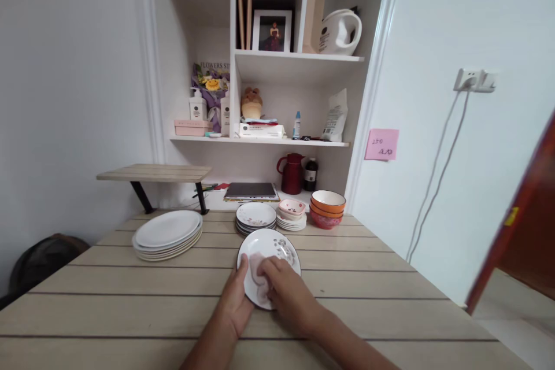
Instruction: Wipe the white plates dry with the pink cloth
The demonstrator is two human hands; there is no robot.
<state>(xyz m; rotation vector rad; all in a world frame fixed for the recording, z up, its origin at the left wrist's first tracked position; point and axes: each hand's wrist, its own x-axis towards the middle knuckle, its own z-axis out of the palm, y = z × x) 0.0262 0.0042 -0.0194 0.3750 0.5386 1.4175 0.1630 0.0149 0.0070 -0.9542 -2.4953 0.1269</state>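
A white plate [284, 248] with a dark rim and a grey floral print is tilted up over the near middle of the table. My left hand [236, 299] grips its left edge, thumb on the face and the other fingers hidden beneath. Against the plate's face, my right hand [286, 289] is closed on a pale pinkish cloth [259, 277], which is partly hidden by the fingers. Just behind the held plate stands a stack of dark-rimmed plates [255, 215].
On the wooden table [173, 300], large white plates [167, 229] are stacked at the left. Small dishes [292, 208] and orange and red bowls [328, 202] stand at the back right. Behind them are a dark red jug [292, 174] and a raised wooden shelf [154, 172].
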